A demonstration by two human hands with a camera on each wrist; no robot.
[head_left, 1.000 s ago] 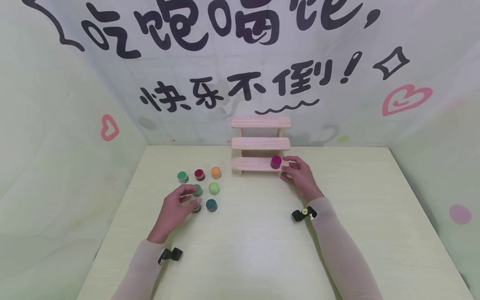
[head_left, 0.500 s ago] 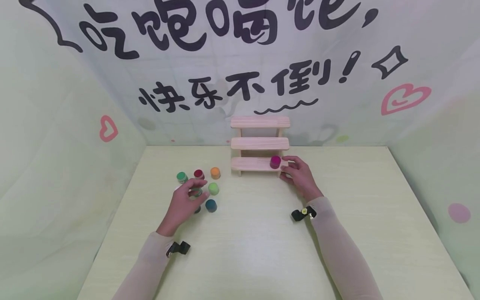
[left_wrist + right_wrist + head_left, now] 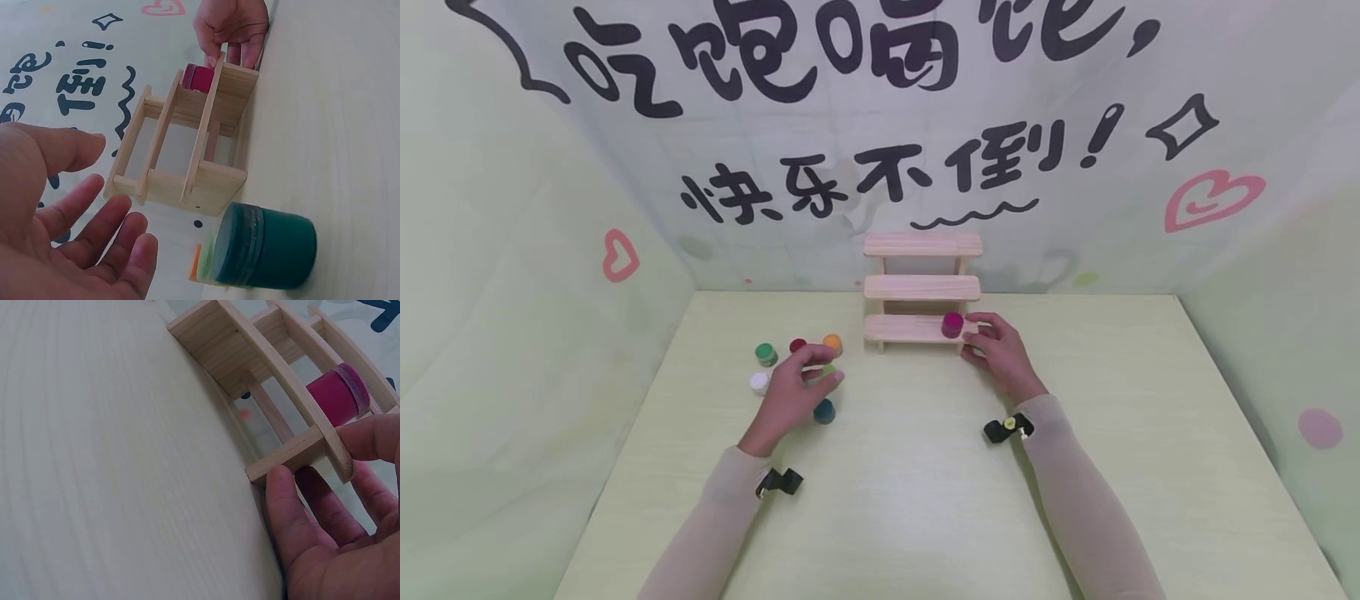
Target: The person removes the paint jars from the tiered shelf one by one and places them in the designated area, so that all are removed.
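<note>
My left hand (image 3: 790, 396) hovers over a group of small paint jars, fingers apart and loosely bent, holding nothing. It hides some of them. Around it show a green jar (image 3: 766, 355), a white jar (image 3: 760, 383), a dark red jar (image 3: 797, 345), an orange jar (image 3: 832, 342) and a dark teal jar (image 3: 824, 412). The left wrist view has the teal jar (image 3: 281, 247) close by, below the fingers. My right hand (image 3: 1006, 358) grips the right end of the three-tier wooden stand (image 3: 902, 327), thumb against its side leg (image 3: 294, 453). A magenta jar (image 3: 952, 324) stands on the lowest tier beside those fingers.
The stand's middle tier (image 3: 921, 287) and top tier (image 3: 922, 244) rise behind, near the printed cloth backdrop (image 3: 820, 250). Cloth also hangs at both sides of the pale table (image 3: 917, 492). Each sleeve cuff carries a small black camera (image 3: 780, 482).
My left hand has moved right and away from me across the jars, uncovering the white one and covering others. My right hand, the stand and the magenta jar stay put.
</note>
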